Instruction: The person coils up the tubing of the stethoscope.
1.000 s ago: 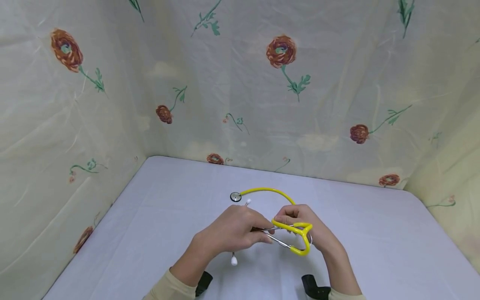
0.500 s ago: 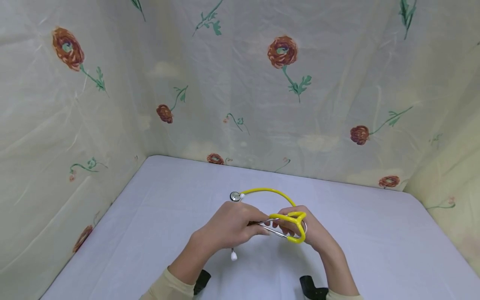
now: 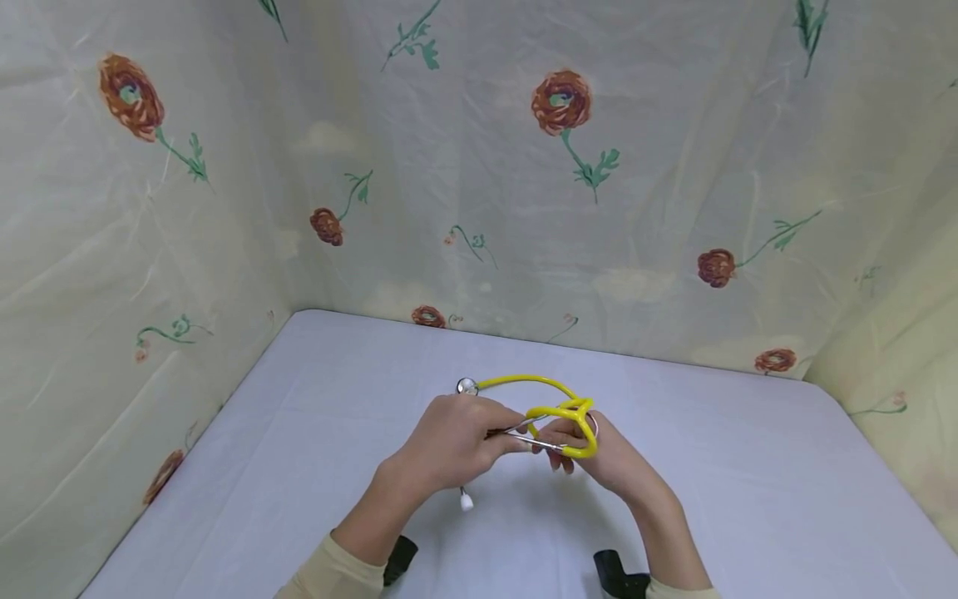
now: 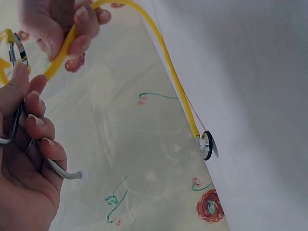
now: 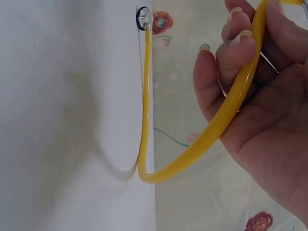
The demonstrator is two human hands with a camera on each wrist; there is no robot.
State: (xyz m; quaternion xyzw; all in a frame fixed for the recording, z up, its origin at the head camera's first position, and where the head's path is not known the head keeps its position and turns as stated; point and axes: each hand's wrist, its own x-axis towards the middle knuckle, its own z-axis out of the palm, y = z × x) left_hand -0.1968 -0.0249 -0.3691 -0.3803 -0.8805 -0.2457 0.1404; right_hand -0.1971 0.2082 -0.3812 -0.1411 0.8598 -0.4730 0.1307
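Note:
A yellow stethoscope point(image 3: 525, 378) is held between both hands over the white table. My left hand point(image 3: 452, 437) grips its metal ear tubes point(image 4: 60, 169), fingers curled round them. One white ear tip point(image 3: 467, 502) pokes out below this hand; the other is hidden in the head view. The yellow fork point(image 3: 576, 416) points toward my right hand point(image 3: 614, 456). In the right wrist view, the tubing point(image 5: 216, 126) runs across the right palm and is pinched by thumb and fingers. Beyond the hands, the tubing curves back to the round chest piece point(image 3: 467, 386), which lies on the table.
A white-covered table point(image 3: 359, 366) spreads under the hands. Flowered cloth point(image 3: 479, 166) hangs behind it and at both sides. Two black angled objects, one at left point(image 3: 400, 559) and one at right point(image 3: 619, 574), show near the sleeves at the front.
Both hands have moved slightly up and left in the head view, the yellow fork with them. The upper ear tip has gone out of sight. The chest piece has hardly shifted.

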